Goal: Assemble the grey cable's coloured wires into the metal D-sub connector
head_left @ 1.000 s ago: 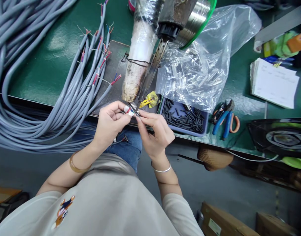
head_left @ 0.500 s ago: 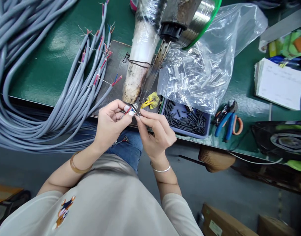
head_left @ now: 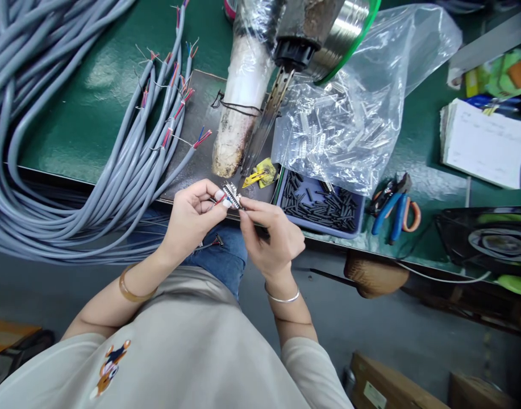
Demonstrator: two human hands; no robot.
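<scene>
My left hand (head_left: 190, 218) and my right hand (head_left: 272, 233) meet at the front edge of the green bench (head_left: 94, 108), both pinched on a small metal connector (head_left: 232, 196) with a row of pins. A thin red wire runs from the connector under my left thumb. The connector sits just below the tip of a slim metal blade (head_left: 264, 122) that hangs from a dirty wrapped soldering tool (head_left: 243, 96). A grey cable end with dark tips (head_left: 215, 241) dangles over my lap.
Several grey cables with stripped coloured ends (head_left: 153, 119) fan across the left bench. A clear bag of metal parts (head_left: 349, 113) lies above a blue tray of black sleeves (head_left: 320, 207). Blue and orange cutters (head_left: 392, 207), a notepad (head_left: 484, 142) and a solder spool (head_left: 345, 34) are right.
Both hands have drawn the connector slightly down and away from the blade tip. My right hand has curled in closer to the connector.
</scene>
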